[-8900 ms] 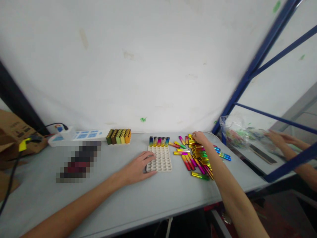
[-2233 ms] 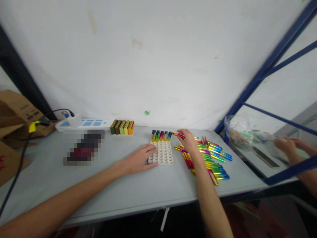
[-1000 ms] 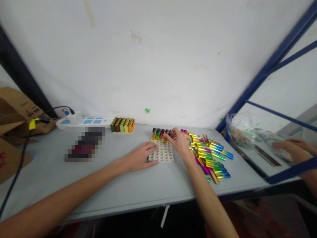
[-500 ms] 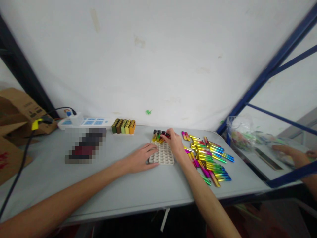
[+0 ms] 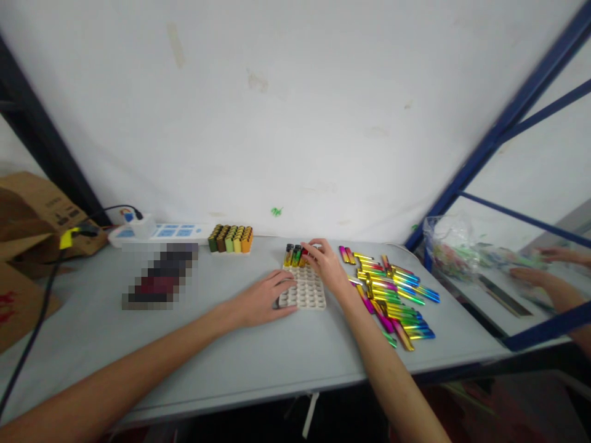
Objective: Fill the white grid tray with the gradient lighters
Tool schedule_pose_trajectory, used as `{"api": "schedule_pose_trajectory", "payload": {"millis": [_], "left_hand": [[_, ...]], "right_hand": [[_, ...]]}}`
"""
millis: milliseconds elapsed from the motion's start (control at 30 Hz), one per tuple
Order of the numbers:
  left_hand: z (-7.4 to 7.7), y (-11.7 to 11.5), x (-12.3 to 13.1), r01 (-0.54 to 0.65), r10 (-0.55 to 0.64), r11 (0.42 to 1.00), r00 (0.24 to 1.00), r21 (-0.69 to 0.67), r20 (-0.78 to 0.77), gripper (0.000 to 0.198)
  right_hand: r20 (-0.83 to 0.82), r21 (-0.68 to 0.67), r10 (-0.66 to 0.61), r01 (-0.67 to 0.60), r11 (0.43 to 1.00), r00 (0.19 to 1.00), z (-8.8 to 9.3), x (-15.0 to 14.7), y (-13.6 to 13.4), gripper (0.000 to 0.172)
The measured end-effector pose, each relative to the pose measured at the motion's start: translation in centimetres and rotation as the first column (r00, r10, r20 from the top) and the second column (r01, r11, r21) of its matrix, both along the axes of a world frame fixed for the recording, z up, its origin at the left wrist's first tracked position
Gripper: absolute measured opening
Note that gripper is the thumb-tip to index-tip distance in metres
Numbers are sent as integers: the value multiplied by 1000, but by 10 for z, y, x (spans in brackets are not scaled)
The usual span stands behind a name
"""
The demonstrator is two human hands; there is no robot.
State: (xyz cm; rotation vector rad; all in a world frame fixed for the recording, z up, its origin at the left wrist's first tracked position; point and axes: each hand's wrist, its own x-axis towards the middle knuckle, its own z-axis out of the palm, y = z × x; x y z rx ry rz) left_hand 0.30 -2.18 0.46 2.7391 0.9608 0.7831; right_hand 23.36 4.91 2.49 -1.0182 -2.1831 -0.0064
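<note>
A white grid tray point(image 5: 305, 289) lies on the table in front of me. My left hand point(image 5: 265, 300) grips its left side, the fingers over the cells and the thumb along the near corner. Shiny lighters point(image 5: 292, 255) with dark tops stand upright in the tray's far row, at its left end. At that row my right hand point(image 5: 325, 261) pinches a reddish lighter point(image 5: 304, 256), partly covered by the fingers. To the right lies a loose pile of metallic lighters point(image 5: 388, 289) in gold, pink, green and blue.
A full block of lighters point(image 5: 231, 239) stands by the wall, beside a power strip point(image 5: 180, 231). Further left are a pixelated dark object point(image 5: 161, 277) and cardboard point(image 5: 41, 197). Beyond the blue frame point(image 5: 466, 172) on the right are a plastic bag point(image 5: 452, 246) and another person's hands point(image 5: 535, 280).
My right hand has shifted slightly, its fingers still at the far row around the reddish lighter. The left hand stays on the tray. Another hand has come into view at the far right.
</note>
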Motion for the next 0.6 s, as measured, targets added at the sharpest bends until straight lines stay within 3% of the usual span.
{"api": "schedule_pose_trajectory", "payload": {"millis": [100,433,600], "left_hand": [[0,0,0,-6,6,1000,1000,4,7,46],[-1,0,0,-17,18,1000,999,7,-33,48],[1,1,0,-9,9,1000,999,-2,-32,45]], "right_hand": [[-2,-18,2,-2,1000,1000,2,5,0,35],[-96,-65,187,-194,979,978,4,-3,-1,31],[-85,-66,173,-179,982,981,2,-1,1,32]]}}
